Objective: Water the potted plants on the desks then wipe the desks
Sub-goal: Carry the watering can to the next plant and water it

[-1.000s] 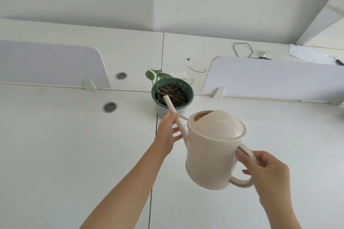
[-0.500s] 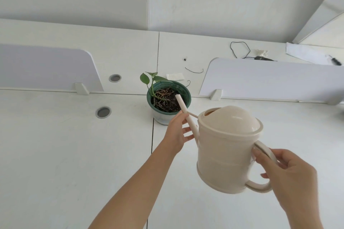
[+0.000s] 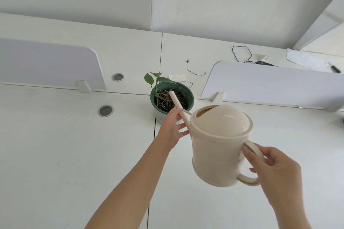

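Note:
A cream watering can [image 3: 217,147] hangs tilted over the white desk [image 3: 55,154]. My right hand [image 3: 273,171] grips its handle at the right. My left hand [image 3: 172,130] pinches the long spout, whose tip lies over the soil. The spout points into a green pot [image 3: 189,95] holding a small leafy plant [image 3: 158,80] and dark soil with bare roots. The pot stands where the desk seams meet. No water stream is visible.
Two low white dividers [image 3: 48,63] [image 3: 270,83] stand left and right of the pot. Two grey cable holes [image 3: 105,110] [image 3: 117,77] sit to the left. Black cords [image 3: 242,54], a paper scrap [image 3: 177,77] and small items lie on the far desk.
The can has swung back left and the spout tip has moved from the pot's right rim to over the soil's middle. Both hands keep their hold.

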The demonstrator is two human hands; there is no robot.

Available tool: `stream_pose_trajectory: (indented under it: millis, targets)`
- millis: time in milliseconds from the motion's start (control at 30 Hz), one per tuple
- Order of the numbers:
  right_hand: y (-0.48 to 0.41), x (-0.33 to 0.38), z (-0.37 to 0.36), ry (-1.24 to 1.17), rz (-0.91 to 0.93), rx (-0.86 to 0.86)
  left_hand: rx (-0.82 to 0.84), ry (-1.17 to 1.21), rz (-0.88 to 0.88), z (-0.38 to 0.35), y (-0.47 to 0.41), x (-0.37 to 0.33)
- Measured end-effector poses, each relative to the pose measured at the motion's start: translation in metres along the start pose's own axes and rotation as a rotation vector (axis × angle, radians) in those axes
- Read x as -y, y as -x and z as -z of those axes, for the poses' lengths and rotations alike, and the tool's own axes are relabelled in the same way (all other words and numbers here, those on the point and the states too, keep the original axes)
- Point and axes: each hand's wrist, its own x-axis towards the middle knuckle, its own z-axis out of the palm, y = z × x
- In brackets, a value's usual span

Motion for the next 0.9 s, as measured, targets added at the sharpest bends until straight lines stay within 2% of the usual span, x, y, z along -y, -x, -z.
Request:
stream_pose_trajectory:
  millis: [300,567,900]
  targets:
    - [0.031,-0.012,-0.019,-0.045,-0.053,0.14,-0.076,-0.024,-0.069,0.054,0.035,0.01]
    - [0.049,-0.052,-0.03,-0.075,-0.081,0.263,-0.227,-0.079,-0.126,0.095,0.073,0.021]
    - [0.066,-0.093,-0.049,0.0,-0.092,0.42,-0.333,-0.163,-0.216,0.142,0.124,0.037]
